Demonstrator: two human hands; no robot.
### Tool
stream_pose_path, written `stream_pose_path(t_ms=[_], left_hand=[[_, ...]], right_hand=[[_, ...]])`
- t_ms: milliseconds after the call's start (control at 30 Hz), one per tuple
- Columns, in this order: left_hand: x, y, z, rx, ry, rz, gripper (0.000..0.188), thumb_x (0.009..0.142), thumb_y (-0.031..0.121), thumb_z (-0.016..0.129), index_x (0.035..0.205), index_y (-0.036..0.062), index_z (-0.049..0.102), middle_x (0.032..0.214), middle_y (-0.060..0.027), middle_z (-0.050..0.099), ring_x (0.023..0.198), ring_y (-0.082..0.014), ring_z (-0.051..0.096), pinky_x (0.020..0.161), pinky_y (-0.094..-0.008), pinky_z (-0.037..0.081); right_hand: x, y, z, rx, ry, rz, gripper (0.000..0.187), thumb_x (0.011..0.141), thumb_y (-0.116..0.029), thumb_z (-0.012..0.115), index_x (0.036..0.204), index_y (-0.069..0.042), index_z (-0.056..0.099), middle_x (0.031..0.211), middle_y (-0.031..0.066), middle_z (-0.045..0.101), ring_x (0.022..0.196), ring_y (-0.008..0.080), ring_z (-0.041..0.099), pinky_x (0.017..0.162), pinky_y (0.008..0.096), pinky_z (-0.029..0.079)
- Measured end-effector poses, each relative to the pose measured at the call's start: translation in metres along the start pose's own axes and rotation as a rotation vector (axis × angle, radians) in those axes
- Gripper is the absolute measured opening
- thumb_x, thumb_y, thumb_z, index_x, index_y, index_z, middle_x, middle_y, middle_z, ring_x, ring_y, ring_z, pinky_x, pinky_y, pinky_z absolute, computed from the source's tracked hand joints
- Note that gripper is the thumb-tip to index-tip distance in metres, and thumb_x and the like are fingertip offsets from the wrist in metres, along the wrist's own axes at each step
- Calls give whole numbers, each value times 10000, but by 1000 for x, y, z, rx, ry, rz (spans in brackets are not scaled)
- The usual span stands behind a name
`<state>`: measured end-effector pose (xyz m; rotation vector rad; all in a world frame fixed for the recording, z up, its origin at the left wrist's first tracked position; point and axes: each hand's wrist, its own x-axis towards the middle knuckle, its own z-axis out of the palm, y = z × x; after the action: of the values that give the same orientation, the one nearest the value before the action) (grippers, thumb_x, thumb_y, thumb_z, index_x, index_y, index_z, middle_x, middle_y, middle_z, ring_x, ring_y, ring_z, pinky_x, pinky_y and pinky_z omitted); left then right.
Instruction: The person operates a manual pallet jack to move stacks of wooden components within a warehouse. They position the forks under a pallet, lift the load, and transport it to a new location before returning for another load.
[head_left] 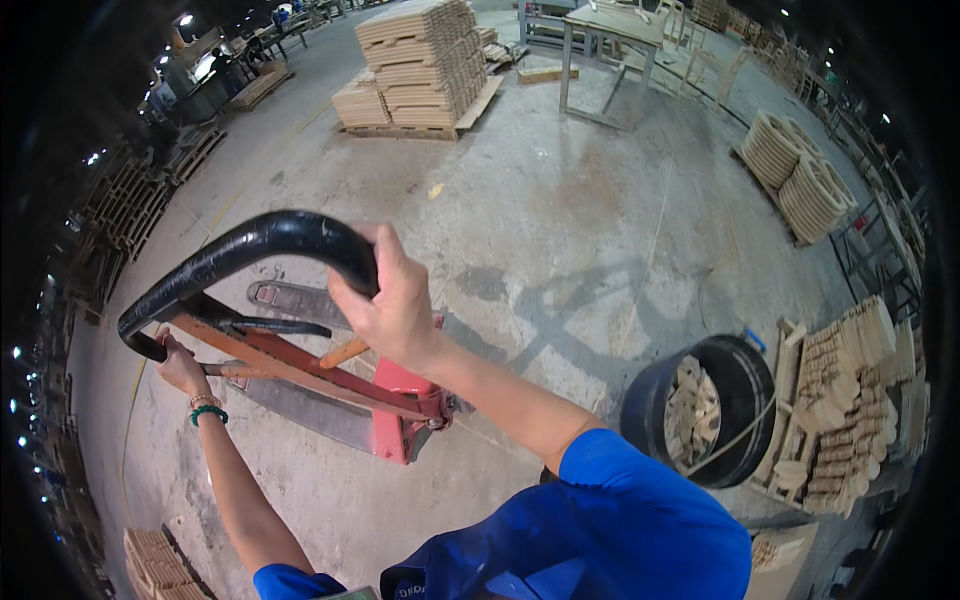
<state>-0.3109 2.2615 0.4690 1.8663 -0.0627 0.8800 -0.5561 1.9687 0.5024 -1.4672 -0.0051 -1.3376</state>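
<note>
Both hands are closed on the black loop handle (250, 240) of a pallet jack. My right hand (390, 300) wraps its right side, thumb toward the inside of the loop. At the lower left end of the same handle is my left hand (183, 368), partly hidden behind it; beads circle that wrist. A slim black lever (285, 326) sits inside the loop. The worn orange tow bar (270, 355) runs down to the red base (395, 405). Two grey forks extend left from the base; one fork (300, 300) shows beyond the tow bar, and nothing visible rests on them.
Ahead stands a pallet stacked with wooden pieces (420, 65), with a metal-legged table (610, 25) to its right. Curved wooden parts (800, 180) sit on a pallet at right. Nearer are a dark barrel (745, 400) of wood scraps and a stack of wooden parts (845, 410).
</note>
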Motion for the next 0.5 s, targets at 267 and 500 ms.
stream_pose_path(t_ms=[267, 500], left_hand=[[34, -9, 92, 156, 98, -51, 219, 889, 237, 556, 933, 72, 693, 621, -16, 586, 511, -124, 547, 490, -302, 409], [76, -24, 192, 215, 106, -65, 263, 875, 293, 547, 931, 88, 703, 558, -30, 554, 523, -138, 554, 530, -328, 414]], right_hand=[[70, 91, 16, 125, -95, 22, 293, 779, 26, 621, 1039, -9, 490, 698, 119, 577, 592, 225, 617, 553, 313, 479], [131, 177, 36, 120, -107, -16, 279, 805, 30, 614, 1059, 6, 502, 751, 63, 586, 644, 92, 565, 598, 240, 460]])
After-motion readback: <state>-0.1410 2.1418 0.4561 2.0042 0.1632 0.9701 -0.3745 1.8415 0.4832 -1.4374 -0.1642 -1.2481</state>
